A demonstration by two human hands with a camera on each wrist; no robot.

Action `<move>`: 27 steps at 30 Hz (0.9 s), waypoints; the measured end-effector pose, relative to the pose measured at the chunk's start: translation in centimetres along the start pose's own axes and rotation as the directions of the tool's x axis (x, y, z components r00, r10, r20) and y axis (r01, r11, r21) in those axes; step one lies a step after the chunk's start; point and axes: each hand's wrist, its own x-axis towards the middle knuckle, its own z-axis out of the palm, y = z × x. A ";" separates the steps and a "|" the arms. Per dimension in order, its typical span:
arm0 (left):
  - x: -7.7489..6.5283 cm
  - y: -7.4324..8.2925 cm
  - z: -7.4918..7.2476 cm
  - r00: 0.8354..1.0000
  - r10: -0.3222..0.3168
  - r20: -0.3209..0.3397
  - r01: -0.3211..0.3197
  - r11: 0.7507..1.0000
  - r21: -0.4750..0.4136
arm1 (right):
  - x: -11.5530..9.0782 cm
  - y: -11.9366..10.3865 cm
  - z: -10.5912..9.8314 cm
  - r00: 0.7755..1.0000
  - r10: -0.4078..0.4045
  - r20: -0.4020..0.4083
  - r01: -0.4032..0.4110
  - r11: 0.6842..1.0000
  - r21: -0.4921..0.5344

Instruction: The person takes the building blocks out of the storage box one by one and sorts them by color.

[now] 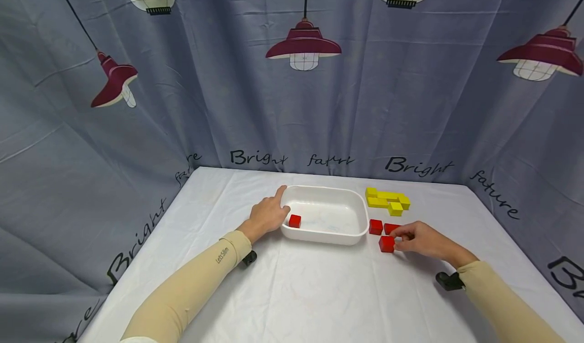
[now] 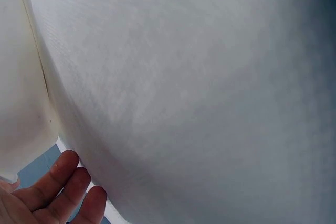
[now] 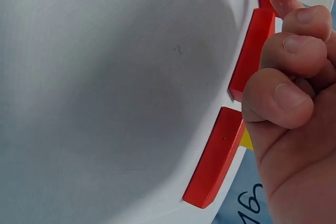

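A white tray [image 1: 325, 237] stands on the table with a red block [image 1: 294, 221] inside, near its left end. My left hand [image 1: 266, 214] holds the tray's left rim, index finger stretched along it and thumb over it. In the left wrist view, the other fingers [image 2: 63, 169] lie loosely beside the tray wall. Right of the tray, my right hand [image 1: 422, 239] pinches another red block [image 1: 387, 244] between thumb and fingertips. Just beyond it are two more red blocks, one [image 1: 376, 227] near the tray and one [image 1: 391, 228] partly hidden by the hand.
Several yellow blocks [image 1: 377, 201] lie grouped behind the red ones, right of the tray. A white cloth [image 1: 310, 292] covers the table. A grey-blue curtain [image 1: 237, 105] with printed lamps and lettering hangs behind and at both sides.
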 end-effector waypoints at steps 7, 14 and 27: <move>0.0 0.0 0.0 1.000 -0.004 0.000 0.004 1.000 -0.002 | 0.1 0.1 0.0 0.999 0.040 -0.023 -0.041 0.999 -0.011; 0.0 -0.1 0.0 1.000 -0.002 -0.002 0.002 1.000 -0.009 | 0.0 -0.2 -0.4 0.998 0.044 -0.043 -0.045 0.998 -0.033; -0.1 0.0 -0.1 1.000 -0.005 -0.003 0.005 1.000 -0.001 | 0.6 -2.3 -2.2 0.996 -0.016 -0.093 0.011 0.998 -0.062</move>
